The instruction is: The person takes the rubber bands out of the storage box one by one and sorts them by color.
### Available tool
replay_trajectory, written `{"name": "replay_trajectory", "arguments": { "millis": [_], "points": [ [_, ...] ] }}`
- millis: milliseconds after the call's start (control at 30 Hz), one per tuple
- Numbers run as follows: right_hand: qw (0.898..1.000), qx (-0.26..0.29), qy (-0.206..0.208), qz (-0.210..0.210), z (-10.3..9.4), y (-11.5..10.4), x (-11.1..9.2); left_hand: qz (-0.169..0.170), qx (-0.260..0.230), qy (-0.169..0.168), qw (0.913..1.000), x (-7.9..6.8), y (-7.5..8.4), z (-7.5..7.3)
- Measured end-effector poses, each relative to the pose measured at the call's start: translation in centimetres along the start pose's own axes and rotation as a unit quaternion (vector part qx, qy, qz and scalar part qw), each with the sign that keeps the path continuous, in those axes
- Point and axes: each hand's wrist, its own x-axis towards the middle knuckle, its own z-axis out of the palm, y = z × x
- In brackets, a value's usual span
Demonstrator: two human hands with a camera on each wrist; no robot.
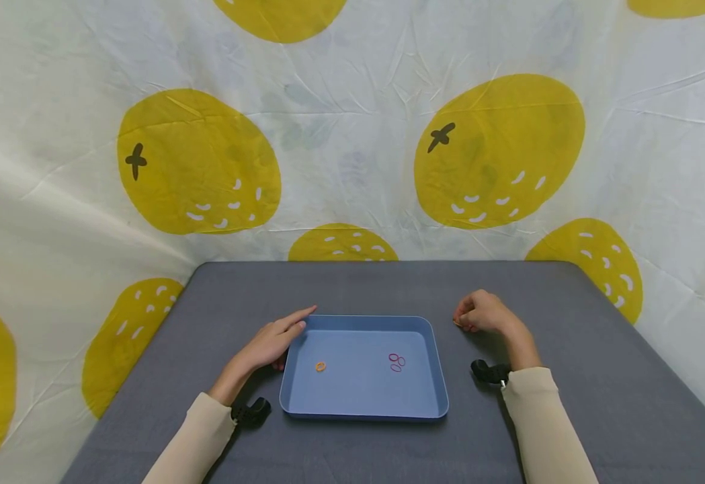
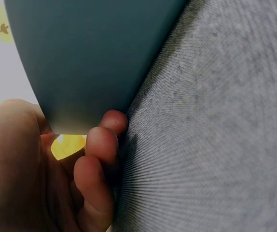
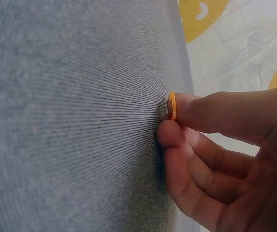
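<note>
A shallow blue tray point(image 1: 361, 386) lies on the table. My left hand point(image 1: 270, 343) holds its far left corner, one finger stretched along the far rim; in the left wrist view other curled fingers point(image 2: 102, 145) meet the tray's outer wall point(image 2: 90, 63) low by the cloth. Right of the tray, my right hand point(image 1: 484, 312) pinches a small orange rubber band point(image 3: 173, 106) between thumb and fingertips, close above the table. Inside the tray, orange rubber bands point(image 1: 320, 366) lie toward the left, and several dark pink rubber bands point(image 1: 394, 357) lie toward the right.
Grey cloth point(image 1: 352, 447) covers the table. A white curtain point(image 1: 352, 175) printed with yellow fruit hangs behind its far edge. Black wrist devices point(image 1: 252, 411) sit under both forearms, near the table surface.
</note>
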Motion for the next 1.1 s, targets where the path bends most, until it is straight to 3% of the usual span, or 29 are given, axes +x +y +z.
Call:
{"name": "replay_trajectory", "arguments": {
  "millis": [633, 1100],
  "points": [
    [1.0, 0.001, 0.004, 0.019, 0.39, -0.18, -0.31, -0.004, 0.009, 0.005, 0.9999, -0.4, -0.19, 0.23],
    [1.0, 0.012, -0.002, -0.004, -0.02, -0.12, -0.6, -0.003, 0.009, 0.008, 0.9999, -0.21, -0.16, 0.3]
  ]
}}
